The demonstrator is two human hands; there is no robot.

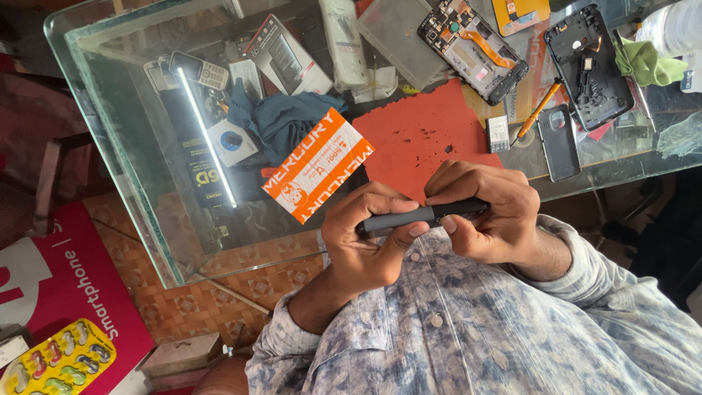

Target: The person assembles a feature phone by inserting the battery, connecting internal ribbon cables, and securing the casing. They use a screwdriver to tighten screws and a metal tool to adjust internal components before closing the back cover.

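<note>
Tool [423, 217]: slim dark grey cylinder, matte, held level above the near edge of the glass table [110, 139], close to the person's patterned shirt [468, 322].

Left hand [369, 238]: fingers curled over the top of the tool's grey end, thumb beneath; clamped on it. Wrist bent, forearm coming up out of a rolled cuff.

Right hand [486, 212]: fingers arched over the tool's darker end, fingertips pressing down, thumb below; also closed around it. The two hands nearly touch at mid-shaft.

Table: thick clear glass with greenish edges, rounded corner. On it, just beyond the hands, an orange mat [420, 132], flat, speckled with dark bits. Left of the mat an orange-and-white card box [318, 164], tilted. Beyond the box a crumpled dark teal cloth [281, 117].

Far side of the mat: an opened phone [473, 47] with bare circuit boards and an orange ribbon strip. Right of the mat, a black phone frame [589, 66], a dark back cover [559, 143], an orange-handled screwdriver [537, 111], a green cloth [647, 62].
</note>
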